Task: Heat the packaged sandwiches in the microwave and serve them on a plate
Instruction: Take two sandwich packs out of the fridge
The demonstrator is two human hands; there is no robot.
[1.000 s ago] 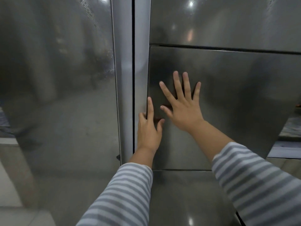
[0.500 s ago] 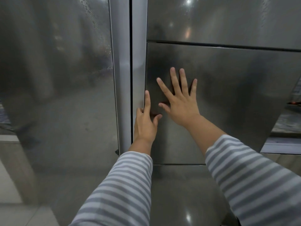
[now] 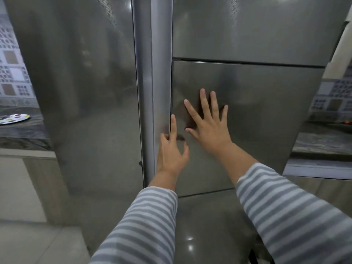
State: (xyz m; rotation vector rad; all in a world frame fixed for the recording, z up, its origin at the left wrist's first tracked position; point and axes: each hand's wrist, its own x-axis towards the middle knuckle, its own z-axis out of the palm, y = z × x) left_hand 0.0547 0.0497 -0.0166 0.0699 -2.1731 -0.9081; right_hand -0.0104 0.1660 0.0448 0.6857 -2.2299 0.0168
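A single wide-angle view from the person's head looks forward and slightly down, very close to a tall brushed-steel refrigerator front (image 3: 247,111) that fills nearly the whole frame. Both striped-sleeved forearms reach in from the bottom edge. Slivers of dark stone tabletop (image 3: 21,130) show at either side.

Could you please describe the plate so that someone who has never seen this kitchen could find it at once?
Start at the large steel fridge. On the dark stone counter to its left lies a flat white plate with coloured spots, the only item visible there.
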